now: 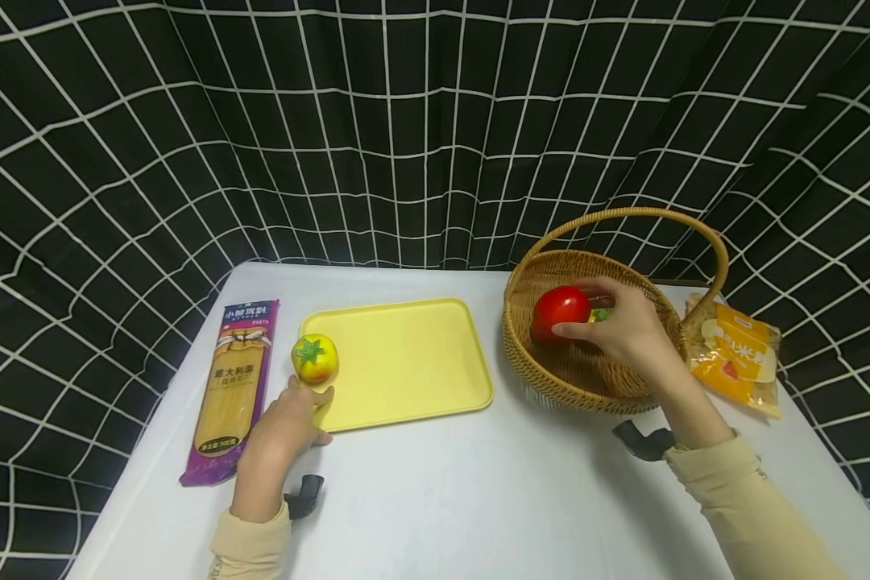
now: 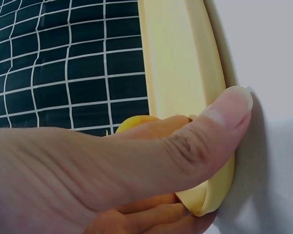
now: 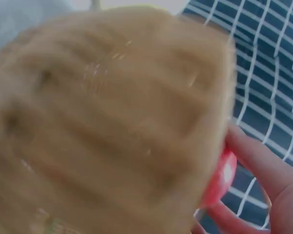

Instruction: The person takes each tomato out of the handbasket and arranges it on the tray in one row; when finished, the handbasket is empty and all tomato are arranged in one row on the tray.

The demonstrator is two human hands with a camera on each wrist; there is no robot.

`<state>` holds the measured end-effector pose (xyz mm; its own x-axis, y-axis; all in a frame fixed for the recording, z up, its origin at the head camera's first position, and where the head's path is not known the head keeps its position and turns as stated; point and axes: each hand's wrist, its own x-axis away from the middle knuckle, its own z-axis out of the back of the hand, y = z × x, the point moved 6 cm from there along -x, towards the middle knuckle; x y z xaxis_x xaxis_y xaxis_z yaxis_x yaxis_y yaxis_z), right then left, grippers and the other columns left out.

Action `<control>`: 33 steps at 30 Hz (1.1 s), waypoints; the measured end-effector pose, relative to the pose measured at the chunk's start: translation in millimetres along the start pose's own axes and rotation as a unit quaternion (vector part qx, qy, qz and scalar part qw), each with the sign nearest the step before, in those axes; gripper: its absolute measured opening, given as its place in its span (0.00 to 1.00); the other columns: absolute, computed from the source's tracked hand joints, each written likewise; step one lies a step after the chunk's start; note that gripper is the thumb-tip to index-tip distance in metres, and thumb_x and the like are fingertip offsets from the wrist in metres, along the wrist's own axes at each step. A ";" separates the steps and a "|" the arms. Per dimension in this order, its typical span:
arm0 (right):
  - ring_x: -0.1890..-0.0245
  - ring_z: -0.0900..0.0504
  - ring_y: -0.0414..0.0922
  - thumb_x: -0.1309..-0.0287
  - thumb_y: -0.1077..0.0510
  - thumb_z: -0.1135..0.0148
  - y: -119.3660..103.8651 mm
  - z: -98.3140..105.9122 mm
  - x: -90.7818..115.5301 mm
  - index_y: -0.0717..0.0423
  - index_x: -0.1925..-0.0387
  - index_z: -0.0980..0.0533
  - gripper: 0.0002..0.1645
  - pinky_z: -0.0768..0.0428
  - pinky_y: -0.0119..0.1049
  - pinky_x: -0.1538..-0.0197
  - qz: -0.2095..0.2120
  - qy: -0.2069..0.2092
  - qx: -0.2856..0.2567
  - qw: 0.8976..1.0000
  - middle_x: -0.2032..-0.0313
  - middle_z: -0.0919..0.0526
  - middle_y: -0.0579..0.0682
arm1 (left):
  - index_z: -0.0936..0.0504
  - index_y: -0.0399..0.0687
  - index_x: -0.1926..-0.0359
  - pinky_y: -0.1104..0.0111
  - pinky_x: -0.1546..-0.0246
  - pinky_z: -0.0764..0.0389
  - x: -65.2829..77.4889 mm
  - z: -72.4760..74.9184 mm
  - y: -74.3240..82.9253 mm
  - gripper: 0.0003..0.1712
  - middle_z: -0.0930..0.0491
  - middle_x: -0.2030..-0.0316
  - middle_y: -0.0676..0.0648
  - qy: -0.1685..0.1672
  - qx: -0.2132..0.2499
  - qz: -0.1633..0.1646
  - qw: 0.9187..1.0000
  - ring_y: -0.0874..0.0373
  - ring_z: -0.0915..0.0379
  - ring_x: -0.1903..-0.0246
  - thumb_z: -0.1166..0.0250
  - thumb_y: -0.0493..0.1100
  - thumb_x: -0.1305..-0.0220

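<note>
In the head view my right hand (image 1: 627,322) holds a smooth red tomato (image 1: 560,312) between thumb and fingers, inside the wicker basket (image 1: 525,379). The right wrist view is mostly filled by the blurred basket wall (image 3: 112,112), with part of the tomato (image 3: 221,179) showing past its edge. My left hand (image 1: 283,423) grips the near left corner of the yellow tray (image 1: 406,362). In the left wrist view its thumb lies over the tray rim (image 2: 212,63), other fingers underneath. A yellow-orange fruit with a star-shaped green top (image 1: 316,359) sits at the tray's left edge, just beyond that hand.
A purple pasta packet (image 1: 234,379) lies left of the tray. Right of the basket is an orange snack bag (image 1: 743,358). The basket's tall handle (image 1: 641,213) arches over the right hand, and something green (image 1: 600,313) shows inside. Black gridded cloth (image 1: 435,137) hangs behind the white table.
</note>
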<state>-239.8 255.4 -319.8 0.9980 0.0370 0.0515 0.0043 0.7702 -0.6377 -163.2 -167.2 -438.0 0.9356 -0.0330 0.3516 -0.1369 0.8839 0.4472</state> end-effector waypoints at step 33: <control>0.37 0.18 0.54 0.52 0.56 0.13 -103.1 -154.6 -23.1 0.53 0.34 0.22 0.43 0.22 0.57 0.32 0.060 0.043 -0.193 0.978 0.36 0.17 0.53 | 0.26 0.45 0.26 0.31 0.34 0.26 -3.1 -2.1 -4.8 0.43 0.54 0.23 0.17 -0.008 0.001 0.010 1.000 0.18 0.37 0.30 0.21 0.35 0.41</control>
<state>-253.5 76.8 -374.0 0.9944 0.0463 -0.0955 -0.1060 0.4657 -0.8786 -164.8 -170.4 -443.0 0.9274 -0.0228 0.3734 -0.1560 0.8836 0.4414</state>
